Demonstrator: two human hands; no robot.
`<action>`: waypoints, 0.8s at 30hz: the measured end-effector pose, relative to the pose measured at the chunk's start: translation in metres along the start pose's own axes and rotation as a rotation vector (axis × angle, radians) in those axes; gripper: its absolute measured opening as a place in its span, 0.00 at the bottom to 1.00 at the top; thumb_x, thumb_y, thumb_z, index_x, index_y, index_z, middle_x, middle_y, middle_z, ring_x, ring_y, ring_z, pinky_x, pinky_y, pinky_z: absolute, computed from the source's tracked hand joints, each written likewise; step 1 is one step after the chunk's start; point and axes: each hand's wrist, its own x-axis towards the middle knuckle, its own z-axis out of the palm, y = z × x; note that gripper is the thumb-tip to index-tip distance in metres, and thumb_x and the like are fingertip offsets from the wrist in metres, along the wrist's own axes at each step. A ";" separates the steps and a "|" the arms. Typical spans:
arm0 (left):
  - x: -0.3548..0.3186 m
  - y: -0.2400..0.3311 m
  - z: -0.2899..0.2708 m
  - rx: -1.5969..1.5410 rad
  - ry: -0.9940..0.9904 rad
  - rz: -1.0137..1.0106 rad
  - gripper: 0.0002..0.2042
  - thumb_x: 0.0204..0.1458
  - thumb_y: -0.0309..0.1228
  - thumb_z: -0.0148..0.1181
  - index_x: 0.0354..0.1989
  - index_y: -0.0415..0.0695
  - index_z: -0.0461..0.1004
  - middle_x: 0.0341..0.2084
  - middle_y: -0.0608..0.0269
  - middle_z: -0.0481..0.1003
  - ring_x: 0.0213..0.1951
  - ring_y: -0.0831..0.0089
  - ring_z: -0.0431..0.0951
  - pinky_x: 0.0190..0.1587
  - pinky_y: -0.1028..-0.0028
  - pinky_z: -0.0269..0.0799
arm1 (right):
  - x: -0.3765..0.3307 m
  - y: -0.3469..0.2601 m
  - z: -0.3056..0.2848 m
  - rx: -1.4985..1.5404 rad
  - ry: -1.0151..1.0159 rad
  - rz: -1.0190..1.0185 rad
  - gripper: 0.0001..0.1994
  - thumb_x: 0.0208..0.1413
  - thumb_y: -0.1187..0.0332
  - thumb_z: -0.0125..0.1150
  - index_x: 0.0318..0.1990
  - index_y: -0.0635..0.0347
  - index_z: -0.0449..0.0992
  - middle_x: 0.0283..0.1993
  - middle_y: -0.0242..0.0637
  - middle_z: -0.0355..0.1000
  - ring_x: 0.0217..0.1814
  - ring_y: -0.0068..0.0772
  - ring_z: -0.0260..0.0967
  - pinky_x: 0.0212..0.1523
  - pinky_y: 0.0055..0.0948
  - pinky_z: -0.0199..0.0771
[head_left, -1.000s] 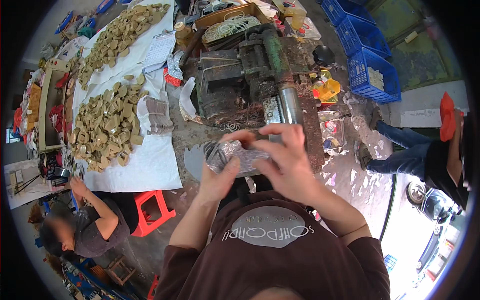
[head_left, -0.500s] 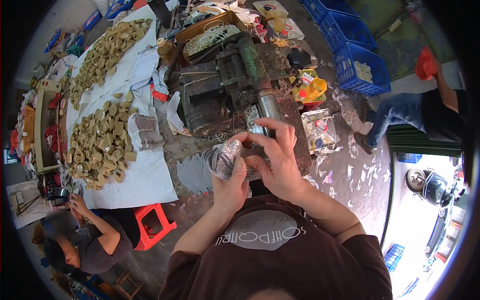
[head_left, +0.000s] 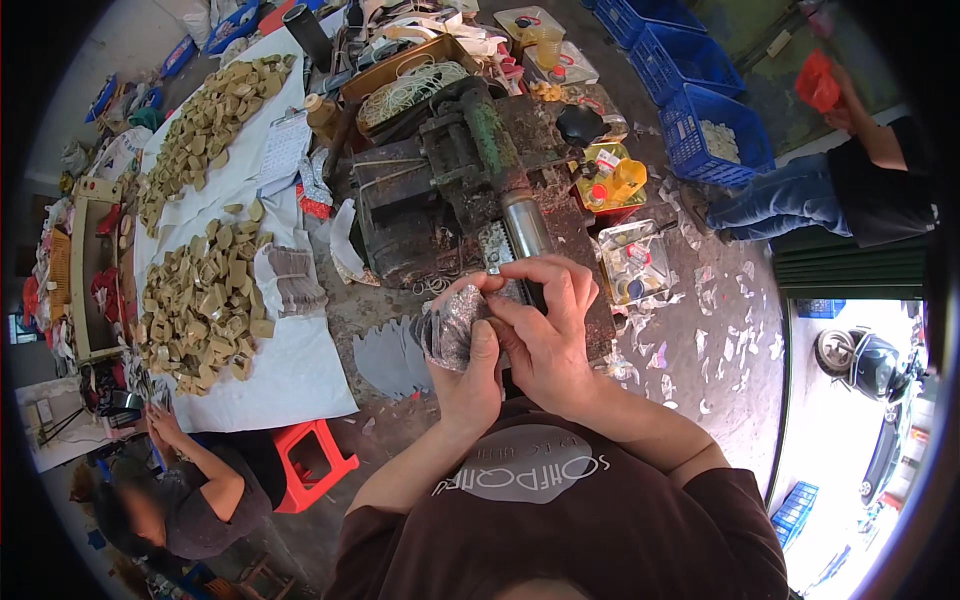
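Note:
My left hand (head_left: 468, 392) is closed round a small stack of glittery silver pieces (head_left: 452, 328) with curved edges, its thumb pressed on the front one. Against the stack's right edge, my right hand (head_left: 550, 335) pinches with bent fingers and thumb; what lies between those fingertips is mostly hidden. Just beyond the hands stands a dark, worn machine (head_left: 445, 195) with a green arm and a shiny metal roller (head_left: 526, 228). Flat grey cut pieces (head_left: 388, 355) lie fanned on the bench left of my hands.
Tan block-like pieces (head_left: 205, 305) are heaped on a white sheet (head_left: 310, 375), beside a grey stack (head_left: 290, 280). A box of string (head_left: 415, 90) sits behind the machine. Blue crates (head_left: 715, 135) stand right; scraps litter the floor. One person (head_left: 190, 490) works left, another (head_left: 850, 190) walks right.
My right fingers have drawn in closer to the stack's upper edge, and the stack has turned slightly. The person at right has shifted, carrying a red bag. The head view has moved a little.

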 end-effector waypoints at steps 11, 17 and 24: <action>0.008 0.009 -0.009 0.330 0.245 -0.117 0.16 0.56 0.32 0.56 0.49 0.37 0.69 0.38 0.68 0.71 0.42 0.79 0.69 0.48 0.76 0.63 | 0.015 0.026 -0.031 0.538 -0.140 0.221 0.08 0.44 0.79 0.61 0.33 0.59 0.70 0.32 0.37 0.67 0.35 0.40 0.66 0.37 0.35 0.63; 0.010 0.007 -0.048 0.653 -0.058 -0.235 0.18 0.49 0.22 0.57 0.51 0.39 0.68 0.39 0.62 0.69 0.41 0.71 0.69 0.47 0.74 0.64 | 0.038 0.093 -0.088 -0.037 -0.500 0.329 0.03 0.51 0.77 0.52 0.33 0.60 0.69 0.27 0.43 0.70 0.32 0.48 0.68 0.33 0.38 0.65; 0.002 -0.007 -0.011 1.030 -0.384 -0.073 0.27 0.42 0.20 0.61 0.55 0.39 0.63 0.55 0.46 0.57 0.52 0.48 0.64 0.55 0.61 0.62 | 0.013 0.092 -0.052 -0.110 -0.524 0.199 0.04 0.51 0.74 0.56 0.35 0.59 0.72 0.29 0.37 0.70 0.36 0.41 0.67 0.47 0.36 0.57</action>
